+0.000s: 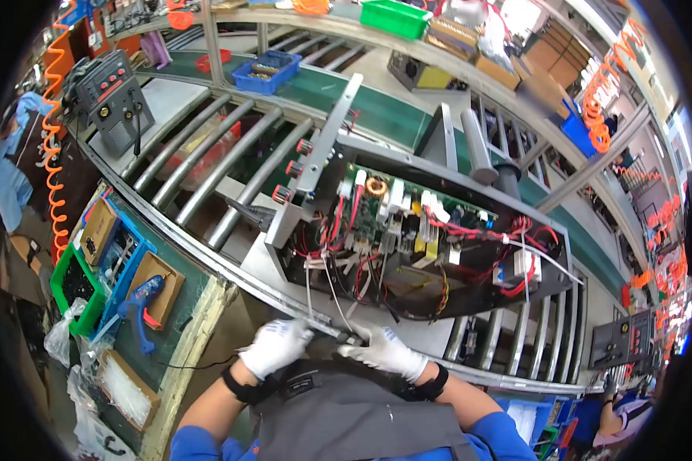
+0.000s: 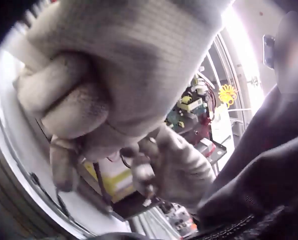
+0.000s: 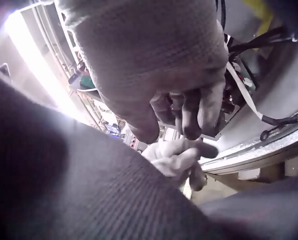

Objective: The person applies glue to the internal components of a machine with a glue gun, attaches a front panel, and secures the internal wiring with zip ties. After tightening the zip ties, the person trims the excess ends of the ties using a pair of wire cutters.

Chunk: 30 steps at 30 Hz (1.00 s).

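My gloved left hand (image 1: 277, 347) is at the front edge of the roller conveyor, its fingers curled in the left wrist view; whether it holds anything I cannot tell. Close beside it, my gloved right hand (image 1: 383, 352) pinches a small dark part (image 1: 349, 337) at its fingertips. Two white cables (image 1: 332, 286) hang from an opened machine chassis (image 1: 430, 296) toward the hands. In the right wrist view, a white cable (image 3: 245, 92) ends in dark ring terminals (image 3: 284, 121) over the rail. The chassis shows a green circuit board (image 1: 361, 207) and red wires (image 1: 469, 229).
A bench at the left bears a blue electric screwdriver (image 1: 142, 303), a green bin (image 1: 77, 286) and a carton of white pieces (image 1: 128, 388). Metal rollers (image 1: 231, 180) flank the chassis. A finished-looking machine (image 1: 114, 100) stands at the back left; orange coiled hoses (image 1: 52, 154) hang around.
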Motion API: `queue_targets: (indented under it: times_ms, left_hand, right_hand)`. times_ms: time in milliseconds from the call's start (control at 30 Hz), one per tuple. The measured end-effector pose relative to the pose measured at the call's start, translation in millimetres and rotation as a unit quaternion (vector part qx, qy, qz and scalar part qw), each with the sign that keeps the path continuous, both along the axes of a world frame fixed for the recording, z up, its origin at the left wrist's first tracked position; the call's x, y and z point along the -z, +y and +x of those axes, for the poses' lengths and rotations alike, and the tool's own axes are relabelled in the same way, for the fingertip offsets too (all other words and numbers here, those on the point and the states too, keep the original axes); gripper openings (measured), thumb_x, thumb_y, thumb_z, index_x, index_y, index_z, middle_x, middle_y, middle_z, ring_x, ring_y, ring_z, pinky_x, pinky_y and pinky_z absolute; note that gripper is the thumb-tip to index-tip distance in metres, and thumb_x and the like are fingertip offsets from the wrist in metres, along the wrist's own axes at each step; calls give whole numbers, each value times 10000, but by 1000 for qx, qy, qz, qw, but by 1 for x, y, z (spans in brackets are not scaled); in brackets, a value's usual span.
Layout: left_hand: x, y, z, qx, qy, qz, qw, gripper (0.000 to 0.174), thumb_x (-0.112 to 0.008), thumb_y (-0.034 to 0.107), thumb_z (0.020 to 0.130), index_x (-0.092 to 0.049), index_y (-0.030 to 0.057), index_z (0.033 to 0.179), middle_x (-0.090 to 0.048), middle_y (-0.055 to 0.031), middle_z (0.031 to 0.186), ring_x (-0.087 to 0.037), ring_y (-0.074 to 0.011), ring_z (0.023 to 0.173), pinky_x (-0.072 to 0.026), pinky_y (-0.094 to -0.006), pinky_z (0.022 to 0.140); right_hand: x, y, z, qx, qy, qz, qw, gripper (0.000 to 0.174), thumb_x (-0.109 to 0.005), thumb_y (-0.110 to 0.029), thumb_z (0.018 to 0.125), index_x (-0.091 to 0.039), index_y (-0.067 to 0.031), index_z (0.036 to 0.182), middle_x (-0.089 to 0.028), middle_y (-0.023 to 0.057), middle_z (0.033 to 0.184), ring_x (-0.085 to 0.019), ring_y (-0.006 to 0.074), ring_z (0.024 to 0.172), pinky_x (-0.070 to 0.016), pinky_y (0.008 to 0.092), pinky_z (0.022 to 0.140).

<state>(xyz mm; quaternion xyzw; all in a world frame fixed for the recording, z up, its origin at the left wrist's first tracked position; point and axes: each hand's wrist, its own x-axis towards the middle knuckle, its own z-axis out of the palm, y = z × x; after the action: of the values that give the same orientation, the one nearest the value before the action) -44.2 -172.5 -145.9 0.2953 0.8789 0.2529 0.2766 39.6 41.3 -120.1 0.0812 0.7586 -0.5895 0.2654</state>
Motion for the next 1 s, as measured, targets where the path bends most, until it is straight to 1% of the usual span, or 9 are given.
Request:
queue_targets:
  times_ms: [67,167,467,533,600,667,800,900,1000]
  left_hand:
    - [35,20,15,87,-28,53,994,243,-506,215,869,-598,31,998,-630,-214,723,-643,-363,744,-497,-456,669]
    - [19,39,14,131,-131,139,973,235,-498,143,837,-613,27,1007,-643,-186,742,-653,-324,731,-503,-418,682]
    - [31,32,5,189,-158,143,959,164,-497,95,884,-601,44,998,-628,-125,804,-622,-281,726,-480,-377,659]
    - [45,15,-5,157,16,66,985,152,-502,114,870,-603,50,964,-628,-154,796,-618,-327,723,-481,-411,639]
    - [29,8,-19,47,91,-13,995,166,-497,67,852,-635,47,943,-626,-152,761,-617,-294,687,-480,-397,605]
    - [20,12,-25,-141,43,126,981,208,-484,-4,851,-640,21,987,-616,-83,744,-602,-191,690,-469,-338,600]
    - [-7,38,1,-3,-185,194,963,231,-528,65,913,-632,16,1114,-602,-23,752,-485,-54,651,-393,-215,566]
    - [-18,48,10,116,-168,176,963,249,-592,135,893,-643,54,1123,-581,-3,714,-474,-64,634,-406,-241,566]
    - [-14,37,6,87,-224,108,965,273,-559,204,902,-644,67,1122,-627,-68,743,-553,-161,655,-441,-298,622]
  right_hand:
    - [9,-5,3,-45,294,78,952,310,-629,-211,872,-616,-134,1172,-642,95,854,-624,222,804,-487,309,741]
    - [19,2,12,-42,306,127,943,250,-612,-215,878,-631,-111,1105,-651,121,907,-619,292,863,-486,342,773]
    - [6,5,26,79,281,167,942,165,-628,-181,889,-647,-56,994,-650,122,857,-630,253,770,-486,312,675]
    - [-5,18,34,134,232,150,952,166,-603,-163,898,-615,-54,1023,-631,110,854,-622,236,759,-483,306,679]
    - [-3,31,46,199,119,80,969,166,-606,-141,891,-616,-42,1024,-623,90,829,-610,180,745,-471,285,662]
    - [4,39,54,189,103,90,972,168,-602,-136,891,-617,-36,1025,-621,87,824,-608,170,744,-470,283,662]
    - [-5,28,49,124,151,103,975,182,-601,-137,890,-619,-26,1034,-625,95,829,-606,172,740,-473,287,668]
    - [-9,20,43,119,205,106,966,181,-595,-137,889,-622,-31,1032,-646,114,867,-623,222,777,-479,308,693]
    - [2,21,41,94,260,127,953,275,-604,-132,874,-593,-31,1130,-645,152,1012,-636,262,867,-494,322,729]
